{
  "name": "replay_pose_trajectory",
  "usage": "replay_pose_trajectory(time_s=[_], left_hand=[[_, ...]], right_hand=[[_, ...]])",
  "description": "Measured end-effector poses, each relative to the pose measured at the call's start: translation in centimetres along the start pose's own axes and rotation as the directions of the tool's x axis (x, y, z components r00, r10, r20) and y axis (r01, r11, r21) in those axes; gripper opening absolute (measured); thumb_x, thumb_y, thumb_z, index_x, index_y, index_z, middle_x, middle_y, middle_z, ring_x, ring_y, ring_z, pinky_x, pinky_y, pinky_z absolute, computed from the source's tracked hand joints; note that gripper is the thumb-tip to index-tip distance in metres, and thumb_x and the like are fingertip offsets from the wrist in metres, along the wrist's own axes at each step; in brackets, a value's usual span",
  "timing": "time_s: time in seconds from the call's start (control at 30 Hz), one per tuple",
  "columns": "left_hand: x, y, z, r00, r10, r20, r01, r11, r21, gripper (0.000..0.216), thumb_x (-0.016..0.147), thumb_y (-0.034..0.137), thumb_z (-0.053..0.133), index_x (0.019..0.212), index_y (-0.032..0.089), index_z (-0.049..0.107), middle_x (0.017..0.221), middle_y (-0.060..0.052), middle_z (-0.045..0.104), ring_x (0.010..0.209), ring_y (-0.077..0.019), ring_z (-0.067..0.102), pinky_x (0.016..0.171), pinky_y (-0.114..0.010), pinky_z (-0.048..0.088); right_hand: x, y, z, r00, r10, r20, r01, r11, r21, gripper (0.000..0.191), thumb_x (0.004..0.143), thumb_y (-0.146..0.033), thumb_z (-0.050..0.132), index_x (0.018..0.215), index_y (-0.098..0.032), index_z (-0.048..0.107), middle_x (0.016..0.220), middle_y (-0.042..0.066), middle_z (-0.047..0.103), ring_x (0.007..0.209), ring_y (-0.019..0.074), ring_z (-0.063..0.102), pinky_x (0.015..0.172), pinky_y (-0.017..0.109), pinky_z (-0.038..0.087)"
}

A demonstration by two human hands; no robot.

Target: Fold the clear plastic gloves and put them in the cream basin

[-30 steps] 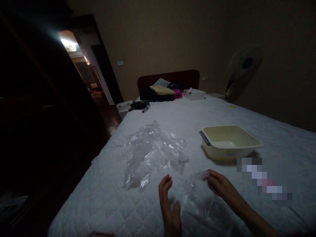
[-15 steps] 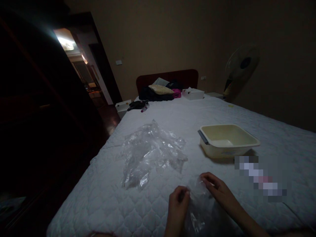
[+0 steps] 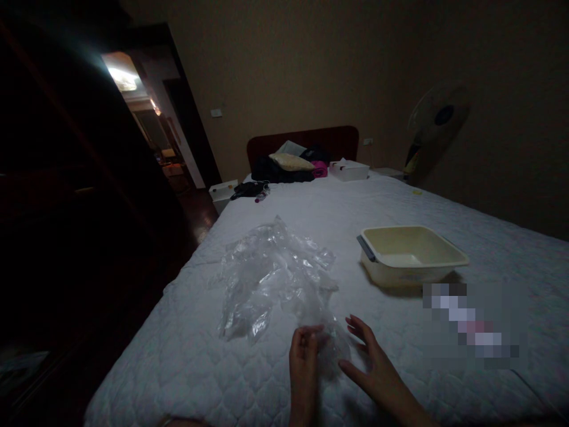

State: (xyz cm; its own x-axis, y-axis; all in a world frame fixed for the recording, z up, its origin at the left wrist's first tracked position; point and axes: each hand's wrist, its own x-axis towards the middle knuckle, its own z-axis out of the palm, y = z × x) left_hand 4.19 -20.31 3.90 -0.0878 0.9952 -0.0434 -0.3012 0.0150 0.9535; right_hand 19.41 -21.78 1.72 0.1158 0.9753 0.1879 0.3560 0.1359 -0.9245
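A crumpled clear plastic bag (image 3: 334,351) lies between my hands near the front of the bed. My left hand (image 3: 306,359) is at its left side, fingers curled and thumb drawn in on the bag's edge; the exact contact is hard to see in the dim light. On the right, my right hand (image 3: 372,370) is open beside the bag, thumb and fingers apart. Just beyond, a spread heap of clear plastic bags (image 3: 271,273) covers the sheet, and the nearer bag reaches its front right edge.
A cream plastic basin (image 3: 413,274) with grey handles stands on the quilted bed (image 3: 213,379) at the right. In front of it is a blurred-out item (image 3: 466,320) with a cord. Pillows (image 3: 291,161), dark cloth and a white box (image 3: 349,171) sit by the headboard.
The plastic bag has moved forward and left, from in front of me toward the heap. My right hand has let go of it and spread its fingers; my left hand has shifted slightly left.
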Motion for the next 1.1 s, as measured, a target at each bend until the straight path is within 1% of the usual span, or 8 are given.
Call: replay_pose_trajectory(time_s=[0.13, 0.37, 0.53, 0.67, 0.77, 0.9, 1.0, 1.1], left_hand=[[-0.3, 0.1, -0.1, 0.997, -0.067, 0.028, 0.07, 0.993, -0.1, 0.021, 0.07, 0.031, 0.064, 0.082, 0.015, 0.064, 0.09, -0.007, 0.066, 0.085, -0.0209, 0.062, 0.079, -0.031, 0.046], [-0.4, 0.6, 0.0, 0.986, -0.118, 0.116, 0.156, 0.902, -0.402, 0.01, 0.057, 0.021, 0.065, 0.063, 0.015, 0.06, 0.086, -0.007, 0.067, 0.079, -0.0242, 0.064, 0.081, -0.04, 0.045], [-0.7, 0.9, -0.2, 0.973, -0.115, 0.201, 0.187, 0.901, -0.39, 0.01, 0.061, 0.02, 0.059, 0.067, 0.013, 0.064, 0.073, -0.006, 0.066, 0.076, -0.0234, 0.063, 0.081, -0.039, 0.044], [-0.3, 0.0, -0.4, 0.942, -0.116, 0.313, 0.232, 0.903, -0.362, 0.02, 0.063, 0.021, 0.055, 0.079, 0.013, 0.065, 0.086, -0.009, 0.067, 0.084, -0.0234, 0.062, 0.082, -0.037, 0.044], [0.4, -1.1, -0.8, 0.951, -0.16, 0.266, 0.259, 0.881, -0.395, 0.029, 0.069, 0.03, 0.054, 0.093, 0.017, 0.064, 0.103, -0.011, 0.064, 0.096, -0.0247, 0.06, 0.086, -0.038, 0.043], [0.7, -2.0, -1.4, 0.963, -0.153, 0.222, 0.231, 0.892, -0.388, 0.032, 0.076, 0.041, 0.055, 0.098, 0.019, 0.061, 0.113, -0.012, 0.06, 0.11, -0.0268, 0.053, 0.097, -0.042, 0.035], [0.3, -1.7, -1.0, 0.93, -0.109, 0.35, 0.238, 0.906, -0.349, 0.04, 0.076, 0.046, 0.059, 0.104, 0.017, 0.06, 0.115, -0.013, 0.059, 0.116, -0.0271, 0.047, 0.1, -0.042, 0.03], [-0.4, -1.6, -0.2, 0.847, -0.142, 0.513, 0.337, 0.889, -0.31, 0.051, 0.074, 0.053, 0.06, 0.109, 0.017, 0.059, 0.111, -0.014, 0.06, 0.107, -0.0272, 0.053, 0.095, -0.041, 0.033]], right_hand=[[1.6, -0.2, -0.3, 0.996, 0.009, -0.092, -0.009, 1.0, 0.002, 0.044, 0.073, -0.038, 0.059, 0.113, -0.024, 0.049, 0.119, 0.01, 0.056, 0.101, 0.0255, 0.058, 0.084, 0.043, 0.05], [3.2, -1.5, -2.1, 0.995, 0.1, 0.004, -0.1, 0.988, 0.119, 0.03, 0.075, -0.049, 0.057, 0.072, -0.019, 0.061, 0.071, 0.003, 0.065, 0.072, 0.0214, 0.062, 0.069, 0.034, 0.051], [4.0, -3.1, -4.1, 0.968, 0.215, -0.125, -0.142, 0.891, 0.431, 0.027, 0.072, -0.047, 0.061, 0.078, -0.021, 0.059, 0.082, 0.005, 0.067, 0.081, 0.0219, 0.063, 0.077, 0.037, 0.05], [4.3, -5.5, -5.6, 0.966, 0.212, -0.146, -0.101, 0.834, 0.543, 0.026, 0.073, -0.046, 0.062, 0.079, -0.022, 0.056, 0.075, 0.002, 0.062, 0.067, 0.0178, 0.06, 0.06, 0.031, 0.051], [4.1, -7.6, -6.5, 0.983, 0.164, -0.084, -0.093, 0.836, 0.54, 0.027, 0.074, -0.046, 0.061, 0.077, -0.021, 0.055, 0.07, 0.002, 0.059, 0.053, 0.0121, 0.052, 0.046, 0.024, 0.043], [3.7, -9.5, -7.5, 0.98, 0.122, 0.157, -0.184, 0.855, 0.484, 0.032, 0.071, -0.051, 0.062, 0.076, -0.02, 0.053, 0.064, 0.001, 0.057, 0.045, 0.0098, 0.044, 0.04, 0.021, 0.035], [3.4, -9.9, -7.7, 0.955, 0.078, 0.285, -0.19, 0.901, 0.39, 0.032, 0.074, -0.051, 0.06, 0.076, -0.02, 0.053, 0.064, 0.0, 0.057, 0.048, 0.0099, 0.045, 0.043, 0.021, 0.035], [3.2, -9.6, -7.2, 0.952, 0.019, 0.305, -0.115, 0.947, 0.3, 0.028, 0.078, -0.047, 0.056, 0.077, -0.02, 0.055, 0.069, 0.001, 0.058, 0.062, 0.013, 0.052, 0.056, 0.024, 0.041]])
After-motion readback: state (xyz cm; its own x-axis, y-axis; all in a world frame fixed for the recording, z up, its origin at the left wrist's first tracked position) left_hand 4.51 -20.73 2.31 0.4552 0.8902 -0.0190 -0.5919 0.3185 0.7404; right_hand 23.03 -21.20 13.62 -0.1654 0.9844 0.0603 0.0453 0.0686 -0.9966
